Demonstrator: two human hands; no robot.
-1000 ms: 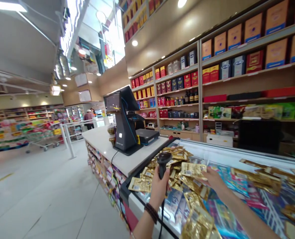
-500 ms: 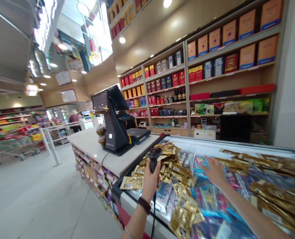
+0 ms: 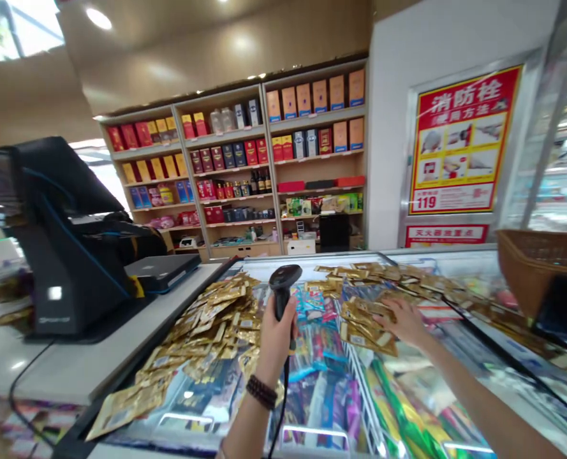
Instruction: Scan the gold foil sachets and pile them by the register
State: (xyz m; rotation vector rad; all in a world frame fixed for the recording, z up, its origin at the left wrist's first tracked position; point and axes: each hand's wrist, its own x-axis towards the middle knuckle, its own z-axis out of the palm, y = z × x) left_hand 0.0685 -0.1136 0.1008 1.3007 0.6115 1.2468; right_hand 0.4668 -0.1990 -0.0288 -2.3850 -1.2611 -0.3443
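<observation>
My left hand (image 3: 277, 331), with a dark bead bracelet on its wrist, is closed around the handle of a black barcode scanner (image 3: 284, 280). The scanner's cord hangs down past my wrist. Over a small pile of gold foil packets (image 3: 367, 325), my right hand (image 3: 405, 322) reaches with its fingers spread, the tips touching the packets. A larger heap of gold packets (image 3: 216, 312) lies left of the scanner, on the glass top of a freezer chest (image 3: 187, 417). Under the glass, colourful wrapped goods (image 3: 326, 401) show.
At the left, a black checkout terminal (image 3: 73, 255) and a flat black device (image 3: 163, 273) stand on a white counter (image 3: 115, 357). More gold packets (image 3: 421, 280) spread along the freezer's back. A brown wicker basket (image 3: 527, 268) sits at right. Stocked shelves (image 3: 273, 169) line the wall.
The view has swung right, bringing in the basket and a red wall poster. My right hand has moved from a blue-patterned area to the small gold packet pile. My left hand keeps the barcode scanner.
</observation>
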